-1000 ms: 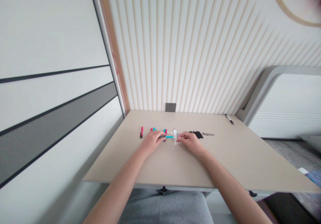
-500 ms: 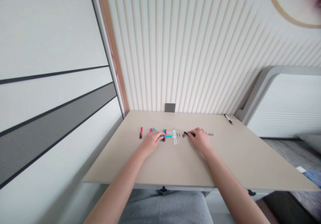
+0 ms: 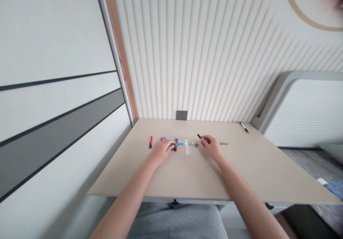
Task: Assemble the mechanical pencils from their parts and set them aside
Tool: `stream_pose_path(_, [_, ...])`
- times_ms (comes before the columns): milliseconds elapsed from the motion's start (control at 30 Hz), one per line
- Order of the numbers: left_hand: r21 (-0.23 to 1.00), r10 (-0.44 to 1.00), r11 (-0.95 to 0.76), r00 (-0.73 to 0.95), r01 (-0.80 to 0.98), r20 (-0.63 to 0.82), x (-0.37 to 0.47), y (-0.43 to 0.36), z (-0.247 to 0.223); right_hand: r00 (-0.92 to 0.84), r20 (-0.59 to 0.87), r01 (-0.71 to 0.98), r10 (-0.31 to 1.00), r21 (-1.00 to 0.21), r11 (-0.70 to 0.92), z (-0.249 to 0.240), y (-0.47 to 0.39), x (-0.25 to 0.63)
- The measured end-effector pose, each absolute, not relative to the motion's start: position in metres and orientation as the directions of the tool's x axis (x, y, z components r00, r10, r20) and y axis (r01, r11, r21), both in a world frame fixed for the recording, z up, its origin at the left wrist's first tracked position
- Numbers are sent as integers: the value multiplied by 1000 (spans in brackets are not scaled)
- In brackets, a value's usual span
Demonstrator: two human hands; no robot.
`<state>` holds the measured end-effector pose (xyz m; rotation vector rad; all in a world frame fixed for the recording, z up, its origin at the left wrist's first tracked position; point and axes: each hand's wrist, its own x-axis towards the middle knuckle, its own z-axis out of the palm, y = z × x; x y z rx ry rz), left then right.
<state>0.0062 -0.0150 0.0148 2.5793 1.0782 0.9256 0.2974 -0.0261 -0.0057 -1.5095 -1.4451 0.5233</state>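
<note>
Fluted wall panel: cream, vertical ribs, behind the bench.
Bench: beige top, set against the ribbed panel.
Headboard: white with grey border, right of the bench.
Left hand: fingers closed around the black end of a pen; hand left of the bench's middle.
Right hand: fingers pinching a slim black piece; hand right of the white strips.
Wall socket: dark grey, square, just above the bench's rear edge.
Turquoise-and-black pen: in the left hand, lying crosswise, thin pale tip pointing right, over the white strips.
White strips: slender, side by side, between the hands.
White-and-black pen: rear right corner, well apart from the hands.
Pink-and-black pen: far left of the row.
Slim black pen part: in the right hand, free end tilted toward the socket.
Small grey parts: short row, just right of the right hand; type too small to tell.
</note>
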Motion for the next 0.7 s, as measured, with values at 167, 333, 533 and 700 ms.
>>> stream_pose_path(167, [394,709,-702,531,593,463,7,-16,16,200,191,-4,961,-981,195,0,-27,292])
stream_pose_path(333, [389,714,-697,535,602,451,7,-17,18,130,122,-269,984,-951,153,8,-34,286])
stream_pose_path(533, [398,703,-708,534,583,470,7,-17,17,73,118,-325,990,-936,136,11,-36,282])
stream_pose_path(700, [398,701,-711,534,580,472,7,-17,17,54,137,-324,989,-934,147,15,-39,280])
